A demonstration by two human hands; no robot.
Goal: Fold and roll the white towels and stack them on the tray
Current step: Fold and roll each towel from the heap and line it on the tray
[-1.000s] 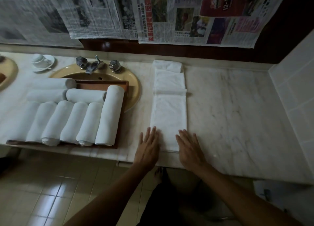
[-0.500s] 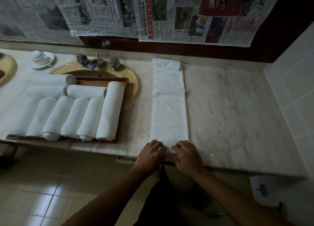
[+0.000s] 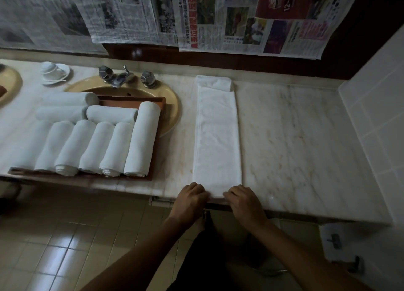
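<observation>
Both hands curled on near end of towel (image 3: 216, 137) at bench (image 3: 295, 142) front edge: left hand (image 3: 190, 200) pinching left corner, right hand (image 3: 242, 201) right corner. Towel flat, long strip running to back wall, far end folded over. Bare marble to right. Tray (image 3: 157, 137) of rolls (image 3: 142, 137) left, over sink (image 3: 172, 113).

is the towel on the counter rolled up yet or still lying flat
Flat: the towel lies as a long folded strip on the counter. Both hands, left and right, grip its near end; no roll shows.
</observation>
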